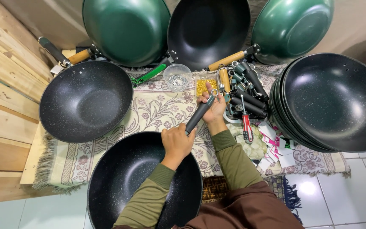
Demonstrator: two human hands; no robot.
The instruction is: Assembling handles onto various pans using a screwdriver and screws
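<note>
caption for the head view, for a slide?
Both hands, left hand and right hand, hold a black pan handle above a black wok.

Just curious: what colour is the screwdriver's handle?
Red and black, seen in the head view: the screwdriver lies beside the right hand.

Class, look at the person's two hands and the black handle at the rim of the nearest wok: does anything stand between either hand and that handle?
Nothing visible does. The left hand grips the black handle beside the wok rim, and the right hand holds its ringed end.
</note>
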